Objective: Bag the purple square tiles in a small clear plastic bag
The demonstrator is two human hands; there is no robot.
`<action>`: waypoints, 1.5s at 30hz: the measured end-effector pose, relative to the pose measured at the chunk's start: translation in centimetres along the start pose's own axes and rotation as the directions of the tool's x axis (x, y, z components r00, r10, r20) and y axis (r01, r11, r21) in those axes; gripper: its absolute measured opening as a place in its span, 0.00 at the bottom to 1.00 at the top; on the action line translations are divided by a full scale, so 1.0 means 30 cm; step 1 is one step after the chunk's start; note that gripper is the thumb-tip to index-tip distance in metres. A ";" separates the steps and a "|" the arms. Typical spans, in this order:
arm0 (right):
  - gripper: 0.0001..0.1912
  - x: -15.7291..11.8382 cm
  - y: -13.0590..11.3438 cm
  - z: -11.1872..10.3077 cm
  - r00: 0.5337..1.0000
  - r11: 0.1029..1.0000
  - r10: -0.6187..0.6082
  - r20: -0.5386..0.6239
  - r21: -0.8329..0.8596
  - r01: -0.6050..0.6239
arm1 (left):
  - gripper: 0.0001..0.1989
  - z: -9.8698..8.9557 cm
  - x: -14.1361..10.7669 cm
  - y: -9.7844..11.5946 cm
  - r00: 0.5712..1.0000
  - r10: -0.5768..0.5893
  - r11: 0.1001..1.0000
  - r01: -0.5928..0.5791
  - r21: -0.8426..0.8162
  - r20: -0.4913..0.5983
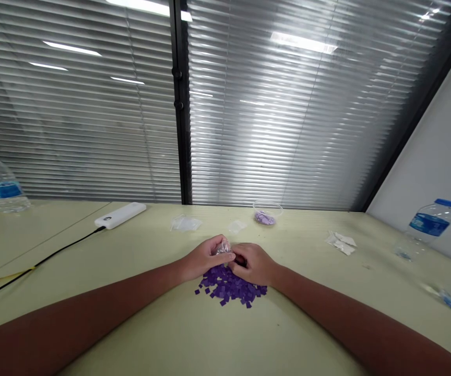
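- Squares [231, 286]: a purple heap at centre, loose on the table [163, 324], strays toward 6 o'clock. Judged unfinished, since many lie uncontained.
- Bag [222, 248]: clear, crinkled, at the heap's 12 o'clock; whether any squares are inside cannot be told.
- Left hand [199, 261], 10 o'clock: thumb and fingers closed around the bag.
- Right hand [256, 263], 2 o'clock: fingers curled beside the bag; their hold on anything cannot be told.
- Dish [264, 218], 1 o'clock: lilac pieces inside.
- Flat bags [185, 223], 11 o'clock, beyond the left hand.
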State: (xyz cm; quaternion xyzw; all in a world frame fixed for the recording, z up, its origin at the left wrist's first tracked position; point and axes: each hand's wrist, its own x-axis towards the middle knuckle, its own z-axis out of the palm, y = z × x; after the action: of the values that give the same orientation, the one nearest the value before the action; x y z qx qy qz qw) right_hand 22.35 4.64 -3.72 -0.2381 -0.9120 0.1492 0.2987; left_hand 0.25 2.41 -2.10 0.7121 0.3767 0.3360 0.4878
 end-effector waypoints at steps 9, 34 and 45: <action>0.04 0.001 0.012 0.007 0.999 1.000 0.008 0.039 -0.022 -0.007 | 0.21 0.003 -0.011 0.011 1.000 0.010 0.997 -0.011 0.075 0.011; 0.14 0.003 0.038 0.017 0.999 1.000 -0.031 0.021 -0.004 0.031 | 0.21 0.009 -0.024 0.029 0.999 0.000 0.933 -0.012 0.360 0.034; 0.14 -0.003 0.072 0.036 0.999 1.000 -0.009 0.033 -0.021 0.010 | 0.23 0.018 -0.031 0.034 0.999 0.016 0.891 -0.031 0.452 0.037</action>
State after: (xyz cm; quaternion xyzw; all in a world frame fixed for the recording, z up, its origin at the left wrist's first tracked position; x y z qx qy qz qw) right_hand 22.49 6.28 -5.49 -0.2344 -0.9196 0.1420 0.2816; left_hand 0.46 1.13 -1.40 0.8160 0.4281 0.2333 0.3107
